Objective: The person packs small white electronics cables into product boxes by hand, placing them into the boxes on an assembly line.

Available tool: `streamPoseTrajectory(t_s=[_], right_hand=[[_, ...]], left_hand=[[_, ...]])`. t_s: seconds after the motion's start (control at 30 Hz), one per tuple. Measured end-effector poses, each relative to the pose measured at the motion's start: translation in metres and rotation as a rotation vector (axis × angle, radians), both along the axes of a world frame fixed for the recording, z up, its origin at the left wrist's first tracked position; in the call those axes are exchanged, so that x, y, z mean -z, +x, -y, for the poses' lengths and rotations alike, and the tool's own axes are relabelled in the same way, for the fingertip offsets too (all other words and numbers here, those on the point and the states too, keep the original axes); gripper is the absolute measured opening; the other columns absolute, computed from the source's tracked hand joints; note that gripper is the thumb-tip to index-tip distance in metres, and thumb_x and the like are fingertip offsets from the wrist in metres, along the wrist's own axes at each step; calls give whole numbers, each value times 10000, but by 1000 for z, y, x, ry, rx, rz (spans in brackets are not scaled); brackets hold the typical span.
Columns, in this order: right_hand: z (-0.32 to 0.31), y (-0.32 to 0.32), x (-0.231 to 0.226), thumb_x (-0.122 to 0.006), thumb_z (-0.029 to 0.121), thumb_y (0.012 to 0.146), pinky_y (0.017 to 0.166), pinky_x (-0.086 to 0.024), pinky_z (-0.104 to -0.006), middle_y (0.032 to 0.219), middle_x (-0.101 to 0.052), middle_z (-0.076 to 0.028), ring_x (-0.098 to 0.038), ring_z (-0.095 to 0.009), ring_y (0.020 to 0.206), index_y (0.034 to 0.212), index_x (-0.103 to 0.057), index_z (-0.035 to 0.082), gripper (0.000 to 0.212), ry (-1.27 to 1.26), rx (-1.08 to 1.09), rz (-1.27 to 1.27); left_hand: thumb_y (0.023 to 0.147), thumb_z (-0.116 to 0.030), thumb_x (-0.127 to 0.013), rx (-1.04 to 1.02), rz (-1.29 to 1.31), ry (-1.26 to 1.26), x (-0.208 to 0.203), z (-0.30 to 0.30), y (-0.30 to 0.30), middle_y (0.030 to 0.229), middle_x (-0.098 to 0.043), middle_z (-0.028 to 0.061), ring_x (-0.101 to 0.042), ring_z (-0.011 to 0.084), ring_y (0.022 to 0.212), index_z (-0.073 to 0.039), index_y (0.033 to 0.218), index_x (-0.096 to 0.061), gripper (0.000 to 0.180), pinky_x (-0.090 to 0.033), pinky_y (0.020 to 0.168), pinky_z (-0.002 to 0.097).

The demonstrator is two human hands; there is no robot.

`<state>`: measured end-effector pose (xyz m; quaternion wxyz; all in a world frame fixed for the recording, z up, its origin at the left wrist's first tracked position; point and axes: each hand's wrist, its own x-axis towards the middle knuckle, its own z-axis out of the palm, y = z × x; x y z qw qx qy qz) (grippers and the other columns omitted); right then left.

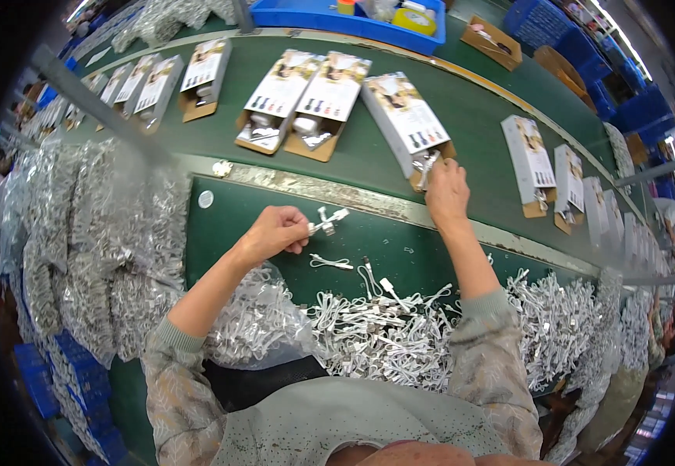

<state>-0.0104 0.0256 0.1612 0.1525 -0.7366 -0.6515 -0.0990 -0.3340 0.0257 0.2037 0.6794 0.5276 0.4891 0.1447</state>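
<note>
My left hand (277, 231) is closed in a pinch on a few short white USB cables (330, 221), their plugs sticking out to the right above the green worktop. Further forward, my right hand (447, 190) has its fingers closed at the open near end of a white printed box (406, 116). A silver packet (426, 161) shows in that opening beside the fingertips; what the fingers hold is hidden. Between my arms lies a large heap of white cables (384, 338), with a loose cable (330, 262) apart from it on the worktop.
Open-ended boxes (283, 89) stand left of my right hand, and more boxes (529, 159) stand to its right on the green conveyor (481, 147). A worn metal rail (306, 185) edges it. Bagged cables (81, 225) are stacked at left; a blue tray (299, 15) sits beyond.
</note>
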Motion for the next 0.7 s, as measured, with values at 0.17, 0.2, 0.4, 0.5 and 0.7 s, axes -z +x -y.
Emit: streamPoseTrajectory(t_s=[0.17,0.2,0.4,0.5,0.7], right_hand=[[25,-64,-33,-578,-8,805,818,-485,-310,1271,-517,-80,-540,-188,1062,1257,-514,68,462,-327,-577,-906],[32,-72,-38,-589,1,813,837,-473,-282,1292,-511,-60,-526,-154,1082,1303,-481,79,508,-566,-590,-1198],[46,-85,-42,-632,115,858,744,-506,-253,1077,-624,-62,-592,-102,836,1236,-528,28,401,-828,-443,-1794],[48,-89,-27,-619,197,880,588,-502,-218,849,-667,-50,-611,-100,672,1085,-611,-17,296,-818,-291,-1440],[8,-73,-3,-594,133,865,541,-499,-197,756,-641,-55,-604,-96,660,881,-608,-25,159,-208,94,-1641]], left_hand=[[833,-182,-622,34,138,-95,-10,-9,5,700,-623,26,-583,83,561,-44,804,-595,143,-468,540,203],[833,-182,-622,42,142,-93,-12,-8,9,700,-623,26,-583,83,561,-44,804,-595,143,-468,540,203],[844,-176,-625,64,324,-334,-11,-10,15,675,-606,20,-563,79,552,-67,785,-584,130,-441,520,201],[854,-168,-620,136,494,-396,-16,-11,11,676,-602,17,-552,79,547,-63,801,-590,122,-441,520,202],[848,-195,-632,-271,160,100,-6,-47,20,686,-594,23,-545,84,550,-60,779,-577,161,-431,518,206]])
